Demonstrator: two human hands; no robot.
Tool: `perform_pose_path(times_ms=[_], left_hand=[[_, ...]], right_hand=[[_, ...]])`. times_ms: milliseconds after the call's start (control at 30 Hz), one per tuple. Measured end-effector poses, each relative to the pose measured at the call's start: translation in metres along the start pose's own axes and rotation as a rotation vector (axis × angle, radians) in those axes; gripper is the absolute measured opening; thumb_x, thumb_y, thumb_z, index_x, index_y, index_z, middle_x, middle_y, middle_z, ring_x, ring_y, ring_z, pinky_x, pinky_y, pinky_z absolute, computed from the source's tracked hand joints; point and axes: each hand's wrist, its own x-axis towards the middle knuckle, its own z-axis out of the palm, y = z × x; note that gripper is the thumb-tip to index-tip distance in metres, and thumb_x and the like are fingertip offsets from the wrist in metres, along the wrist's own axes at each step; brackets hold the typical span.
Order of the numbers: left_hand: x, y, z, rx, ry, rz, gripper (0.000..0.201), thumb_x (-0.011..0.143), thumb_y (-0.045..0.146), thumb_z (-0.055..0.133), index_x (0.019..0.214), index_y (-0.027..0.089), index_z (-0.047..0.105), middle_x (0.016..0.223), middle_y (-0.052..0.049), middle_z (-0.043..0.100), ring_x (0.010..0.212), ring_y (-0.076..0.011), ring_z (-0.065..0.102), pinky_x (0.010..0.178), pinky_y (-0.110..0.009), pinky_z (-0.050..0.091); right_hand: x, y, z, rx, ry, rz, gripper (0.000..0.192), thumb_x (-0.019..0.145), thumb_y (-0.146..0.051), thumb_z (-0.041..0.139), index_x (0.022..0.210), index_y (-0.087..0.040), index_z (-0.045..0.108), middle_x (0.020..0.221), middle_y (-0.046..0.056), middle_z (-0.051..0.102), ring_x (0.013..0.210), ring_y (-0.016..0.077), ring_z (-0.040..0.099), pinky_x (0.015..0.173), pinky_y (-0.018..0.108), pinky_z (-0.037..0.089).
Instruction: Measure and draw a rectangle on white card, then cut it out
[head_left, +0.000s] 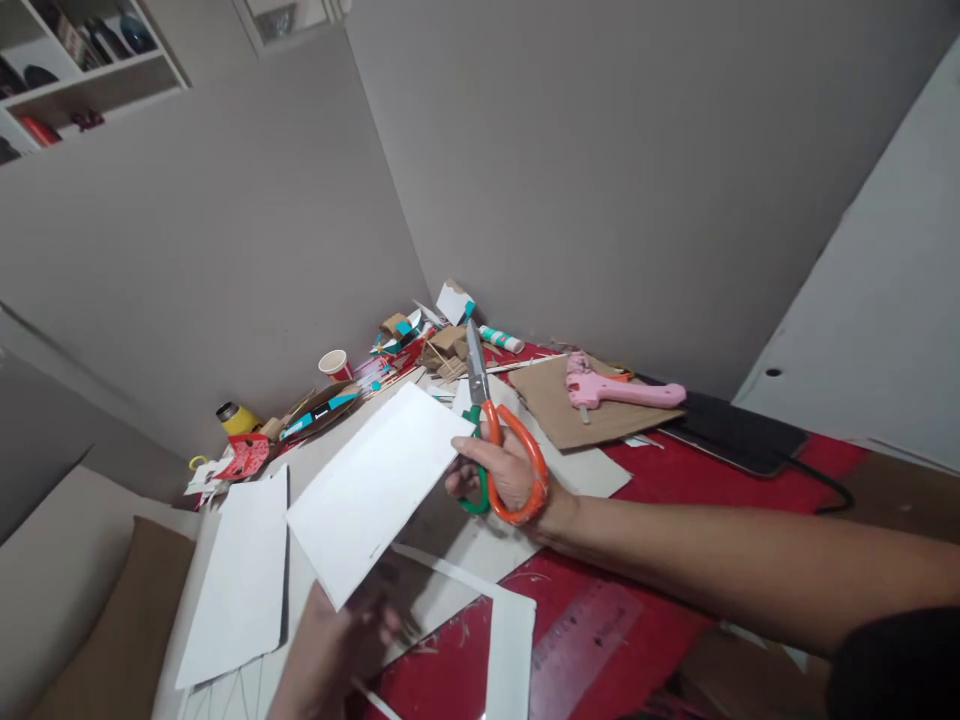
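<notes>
My right hand (506, 470) is closed around scissors (478, 370) with one orange and one green handle loop, blades pointing up and away. Its thumb also pinches the right corner of a white rectangular piece of card (382, 480), which is held tilted above the table. Below the card's near corner is my left hand (337, 640), blurred and partly covered by the card, so its grip is unclear. A second white piece of card (238, 580) lies to the left. Under my hands, a large pale sheet (442, 600) and a white offcut strip (511, 650) lie on the red table.
At the right, a pink glue gun (630, 392) rests on brown cardboard (551, 425), beside a dark tablet-like slab (739, 432) with a cable. Along the wall stand a paper cup (335, 366), a glue stick (501, 340) and heaped scraps (446, 350). A clear ruler (592, 640) lies in front.
</notes>
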Motion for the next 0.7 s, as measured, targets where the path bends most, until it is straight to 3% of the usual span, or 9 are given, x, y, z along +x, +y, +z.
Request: perform_pose_path(times_ms=[67, 200, 300, 400, 533, 700], left_hand=[[-0.009, -0.009, 0.018, 0.019, -0.046, -0.041, 0.046, 0.063, 0.052, 0.082, 0.088, 0.014, 0.075, 0.068, -0.007, 0.07, 0.058, -0.017, 0.061, 0.055, -0.026, 0.046], [-0.017, -0.014, 0.032, 0.071, -0.057, -0.082, 0.062, 0.071, 0.076, 0.062, 0.057, 0.016, 0.069, 0.059, -0.007, 0.066, 0.056, -0.016, 0.056, 0.065, -0.029, 0.046], [-0.015, -0.006, 0.025, 0.119, 0.037, -0.053, 0.061, 0.081, 0.071, 0.055, 0.056, 0.017, 0.071, 0.057, -0.006, 0.066, 0.06, -0.0176, 0.057, 0.069, -0.028, 0.045], [-0.012, 0.0, 0.018, 0.113, 0.073, -0.027, 0.056, 0.082, 0.067, 0.056, 0.062, 0.017, 0.074, 0.062, -0.005, 0.068, 0.062, -0.0181, 0.058, 0.068, -0.028, 0.046], [-0.012, -0.003, 0.02, 0.087, 0.053, -0.025, 0.05, 0.078, 0.061, 0.065, 0.052, 0.019, 0.07, 0.06, -0.005, 0.068, 0.066, -0.0195, 0.059, 0.071, -0.027, 0.046], [-0.015, -0.015, 0.037, 0.05, -0.057, -0.073, 0.049, 0.077, 0.061, 0.067, 0.062, 0.016, 0.076, 0.06, -0.007, 0.07, 0.062, -0.0209, 0.063, 0.074, -0.031, 0.049]], right_hand=[[-0.006, 0.003, 0.003, -0.004, -0.001, 0.016, 0.034, 0.075, -0.051, 0.065, 0.073, -0.018, 0.057, 0.057, 0.002, 0.067, 0.051, 0.016, 0.065, 0.05, 0.025, 0.051], [-0.027, 0.006, 0.013, -0.052, -0.159, 0.083, 0.033, 0.071, -0.047, 0.072, 0.067, -0.015, 0.062, 0.058, 0.005, 0.069, 0.05, 0.0173, 0.065, 0.05, 0.027, 0.051], [-0.034, 0.007, 0.015, -0.126, -0.257, 0.107, 0.035, 0.069, -0.046, 0.075, 0.066, -0.014, 0.061, 0.06, 0.003, 0.067, 0.051, 0.014, 0.063, 0.052, 0.024, 0.05], [-0.028, 0.009, 0.01, -0.135, -0.25, 0.11, 0.036, 0.07, -0.048, 0.073, 0.075, -0.016, 0.057, 0.062, 0.0, 0.066, 0.052, 0.0137, 0.064, 0.053, 0.023, 0.051], [-0.021, 0.012, 0.004, -0.218, -0.305, 0.132, 0.032, 0.072, -0.045, 0.072, 0.077, -0.017, 0.057, 0.059, -0.003, 0.061, 0.049, 0.0141, 0.063, 0.047, 0.021, 0.047], [-0.028, 0.008, 0.01, -0.278, -0.422, 0.237, 0.033, 0.076, -0.047, 0.067, 0.07, -0.016, 0.058, 0.054, -0.001, 0.061, 0.046, 0.0121, 0.058, 0.046, 0.021, 0.046]])
